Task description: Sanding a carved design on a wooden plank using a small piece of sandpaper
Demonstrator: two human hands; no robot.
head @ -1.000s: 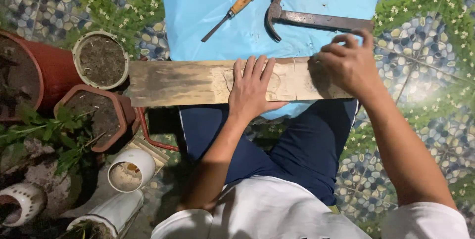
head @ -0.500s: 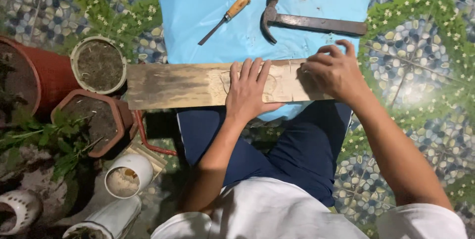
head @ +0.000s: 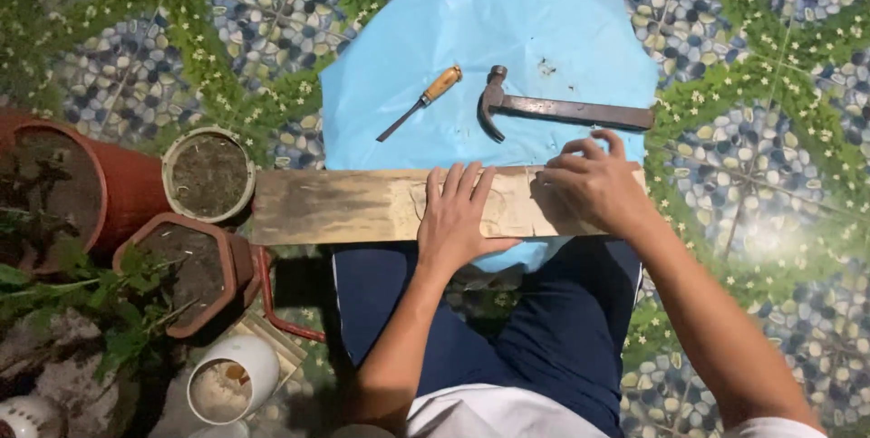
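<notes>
Head-camera view looked straight down at a person sitting on a patterned tile floor (head: 770, 57), legs in dark blue trousers. A long wooden plank (head: 335, 206) lay crosswise over the lap, its far edge resting on a light blue sheet (head: 507, 30) spread on the floor. The left hand (head: 459, 219) lay flat on the plank near its middle, fingers spread and pressing down, holding nothing. The right hand (head: 594, 186) rested on the plank's right end with fingers curled (whether they pinched anything could not be told, since the fingertips were tucked under). On the sheet beyond the plank lay a claw hammer (head: 553, 110), near the right hand but not touching it, and a chisel (head: 421, 101) with an orange wooden handle just to its left. To the person's left stood several pots of soil: a round pale pot (head: 210, 174), a brown angular pot (head: 186, 266) and a large red pot (head: 109, 184).
</notes>
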